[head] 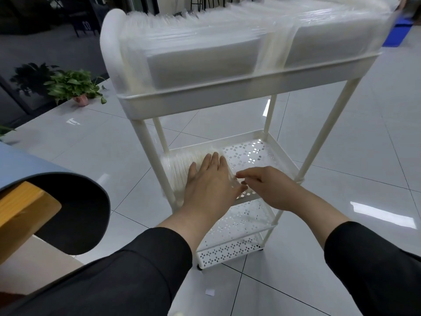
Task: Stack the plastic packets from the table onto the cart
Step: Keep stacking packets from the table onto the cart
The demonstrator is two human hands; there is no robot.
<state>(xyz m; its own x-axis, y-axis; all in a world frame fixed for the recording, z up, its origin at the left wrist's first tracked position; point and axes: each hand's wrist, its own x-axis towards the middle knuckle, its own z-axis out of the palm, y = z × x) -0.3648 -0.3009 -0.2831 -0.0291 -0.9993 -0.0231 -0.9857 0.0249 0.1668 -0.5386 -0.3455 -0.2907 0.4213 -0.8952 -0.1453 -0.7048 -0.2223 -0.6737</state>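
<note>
A white three-tier cart [230, 99] stands on the tiled floor in front of me. Its top tray is packed with two rows of clear plastic packets [205, 58]. On the left half of the perforated middle shelf [252, 151] lies another batch of packets [180, 167]. My left hand [209, 181] rests flat on that batch with straight fingers. My right hand [266, 185] is at the batch's right edge, fingers bent and touching the packets' ends there. The bottom shelf [230, 247] holds nothing.
A table corner with a blue mat [34, 165] and a wooden edge [25, 206] juts in at the lower left. A potted plant [75, 87] sits on the floor at the left. A blue bin [397, 30] stands at the far right.
</note>
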